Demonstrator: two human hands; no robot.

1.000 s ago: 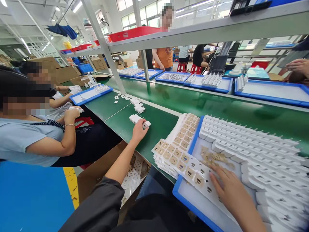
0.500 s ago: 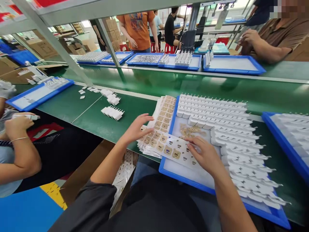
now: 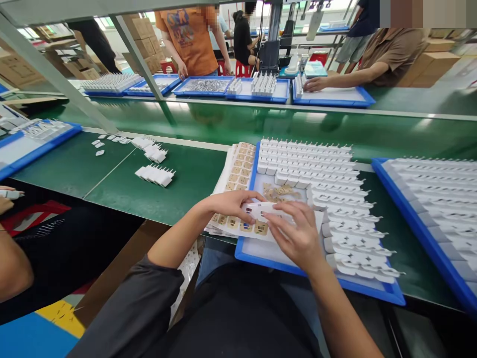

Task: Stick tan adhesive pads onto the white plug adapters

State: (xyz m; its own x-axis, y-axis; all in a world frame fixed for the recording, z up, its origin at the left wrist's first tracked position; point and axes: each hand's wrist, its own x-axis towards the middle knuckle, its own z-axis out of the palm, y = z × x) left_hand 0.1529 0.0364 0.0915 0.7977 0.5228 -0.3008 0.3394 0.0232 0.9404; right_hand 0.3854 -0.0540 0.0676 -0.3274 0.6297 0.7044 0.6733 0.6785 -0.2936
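Note:
A white sheet of tan stickers [image 3: 238,224] lies over the left edge of a blue-rimmed tray [image 3: 268,259]. My left hand [image 3: 234,203] grips its upper edge, the thumb over the face and the fingers curled behind. From the right, my right hand [image 3: 298,231] has its thumb and fingertips closed at the sheet's right part; whether a loose sticker is between them I cannot tell. Under and behind the sheet is a stack of similar sticker sheets [image 3: 238,171]. Rows of white plastic adapters with prongs [image 3: 316,181] fill the back and right of the tray. Loose tan pieces [image 3: 281,191] lie inside it.
Another tray of adapters [image 3: 421,199] stands at the right. Two groups of white parts [image 3: 155,175] lie on the green bench [image 3: 190,174] to the left. Across the bench are more blue trays [image 3: 203,87] and several people. A person's arm [image 3: 15,258] shows at the left.
My left hand has come right and closed on the sheet's upper edge. My right hand's fingers have drawn together beside it. The sheet's right part is lifted, and the view has shifted right.

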